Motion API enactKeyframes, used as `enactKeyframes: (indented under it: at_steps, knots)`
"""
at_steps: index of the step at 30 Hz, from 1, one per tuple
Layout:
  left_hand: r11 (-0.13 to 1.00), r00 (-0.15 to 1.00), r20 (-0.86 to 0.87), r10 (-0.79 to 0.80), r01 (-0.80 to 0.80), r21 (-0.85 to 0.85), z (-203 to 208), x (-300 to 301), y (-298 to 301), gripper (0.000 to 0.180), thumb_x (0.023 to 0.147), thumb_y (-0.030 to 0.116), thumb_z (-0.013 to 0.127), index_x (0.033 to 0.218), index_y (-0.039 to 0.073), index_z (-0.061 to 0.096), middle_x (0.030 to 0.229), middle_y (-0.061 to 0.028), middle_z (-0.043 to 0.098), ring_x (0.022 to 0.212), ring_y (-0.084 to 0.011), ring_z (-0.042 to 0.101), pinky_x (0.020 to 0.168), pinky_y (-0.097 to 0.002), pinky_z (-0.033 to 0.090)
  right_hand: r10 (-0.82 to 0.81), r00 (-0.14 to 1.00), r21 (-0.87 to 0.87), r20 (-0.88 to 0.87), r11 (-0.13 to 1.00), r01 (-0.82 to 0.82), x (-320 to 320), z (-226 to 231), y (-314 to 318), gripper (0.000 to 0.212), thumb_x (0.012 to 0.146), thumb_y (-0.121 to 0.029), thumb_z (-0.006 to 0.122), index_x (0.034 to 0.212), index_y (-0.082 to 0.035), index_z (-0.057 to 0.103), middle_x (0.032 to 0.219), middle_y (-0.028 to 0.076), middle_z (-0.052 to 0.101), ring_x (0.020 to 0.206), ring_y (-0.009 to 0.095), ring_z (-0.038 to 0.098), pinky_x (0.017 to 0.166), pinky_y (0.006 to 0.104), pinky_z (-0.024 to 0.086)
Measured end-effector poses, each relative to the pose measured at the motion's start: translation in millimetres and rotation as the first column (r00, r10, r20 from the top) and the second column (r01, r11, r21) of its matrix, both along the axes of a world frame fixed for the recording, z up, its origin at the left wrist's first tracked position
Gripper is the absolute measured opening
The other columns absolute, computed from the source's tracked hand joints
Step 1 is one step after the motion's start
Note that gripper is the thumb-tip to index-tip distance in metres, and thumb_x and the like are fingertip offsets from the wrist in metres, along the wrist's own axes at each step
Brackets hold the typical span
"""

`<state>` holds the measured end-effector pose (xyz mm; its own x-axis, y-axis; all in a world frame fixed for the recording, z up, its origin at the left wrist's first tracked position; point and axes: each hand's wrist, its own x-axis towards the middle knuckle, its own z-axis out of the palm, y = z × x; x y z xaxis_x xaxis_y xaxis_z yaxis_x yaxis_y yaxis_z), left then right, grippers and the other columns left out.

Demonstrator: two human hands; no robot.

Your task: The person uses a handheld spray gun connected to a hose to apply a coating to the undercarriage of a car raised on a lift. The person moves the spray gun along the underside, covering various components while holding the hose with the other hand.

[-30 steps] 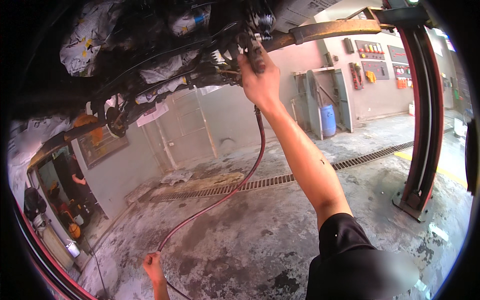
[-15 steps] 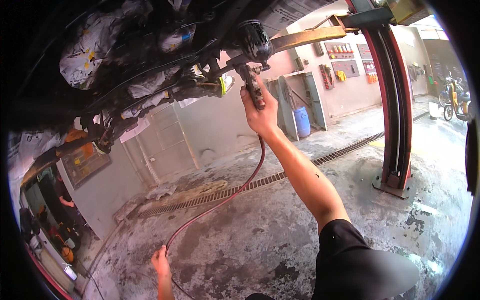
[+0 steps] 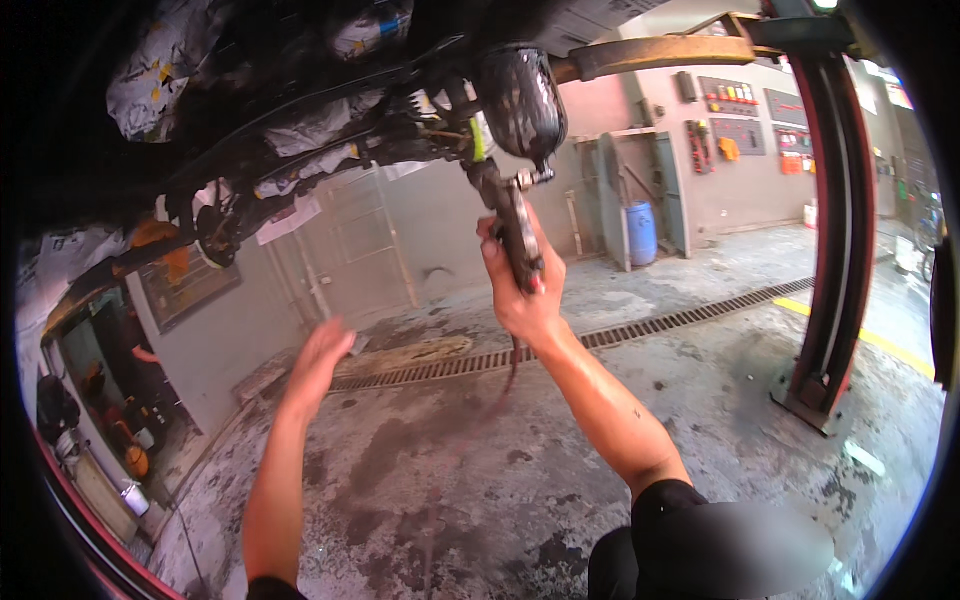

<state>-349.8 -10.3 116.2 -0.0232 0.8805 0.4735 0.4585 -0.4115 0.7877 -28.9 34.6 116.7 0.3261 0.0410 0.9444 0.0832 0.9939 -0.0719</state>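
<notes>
My right hand (image 3: 527,290) is closed around the handle of a spray gun (image 3: 515,225), a dirty metal tool with a black-smeared cup (image 3: 522,105) on its upper end. From the bottom of the gun's handle a dark red hose (image 3: 512,375) hangs down, smeared by motion lower on. Apart from it, to the left, my left hand (image 3: 320,362) is raised with fingers stretched out and holds nothing; it is slightly blurred. Above both hands spreads the dark underside of a raised vehicle (image 3: 330,130), parts of it wrapped in paper and plastic sheeting (image 3: 150,90).
A red lift post (image 3: 835,240) stands at the right, its yellowish arm (image 3: 665,57) reaching under the vehicle. A drain grate (image 3: 640,328) crosses the stained concrete floor (image 3: 400,480). Along the back are a blue barrel (image 3: 641,232) and tool boards (image 3: 738,138). Another person's arm (image 3: 146,354) shows in the left doorway.
My left hand has let go of the hose and risen, its fingers now stretched out. The spray gun in my right hand appears lower and nearer, and the view has shifted.
</notes>
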Motion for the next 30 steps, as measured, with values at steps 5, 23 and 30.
enactKeyframes:
  at_steps: [5,23,30]
  knots:
    - [0.880,0.894,-0.120,-0.432,0.447,0.164,159.3,139.7,34.2,0.058,0.109,0.046,0.052,0.150,0.006,0.049,0.142,-0.0112,0.063,0.132,-0.0232,0.056,0.112,-0.0415,0.040,-0.068,0.995,0.129,0.076,0.990,0.058,-13.0,2.0,37.7,0.064,0.089,-0.002,0.074,0.148,0.003,0.049,0.112,0.019,0.072,0.093,0.031,0.072,0.084,0.0385,0.057]
    - [0.811,0.878,-0.042,-0.476,0.457,0.366,140.3,86.7,-5.0,0.062,0.080,0.049,0.088,0.115,0.001,0.073,0.108,-0.0072,0.074,0.101,-0.0167,0.068,0.093,-0.0338,0.052,0.044,0.978,-0.051,0.204,0.998,-0.034,-132.7,-50.3,-45.0,0.062,0.095,0.001,0.067,0.153,-0.001,0.044,0.117,0.015,0.072,0.102,0.023,0.071,0.093,0.0342,0.055]
    - [0.797,0.868,0.005,-0.496,0.453,0.399,146.2,35.4,-28.8,0.059,0.077,0.048,0.090,0.111,0.002,0.077,0.104,-0.0082,0.076,0.098,-0.0140,0.069,0.089,-0.0319,0.055,0.034,0.978,-0.093,0.206,0.996,-0.015,-181.4,-38.2,-83.5,0.060,0.097,-0.003,0.067,0.152,-0.002,0.046,0.115,0.016,0.072,0.101,0.025,0.072,0.091,0.0354,0.055]
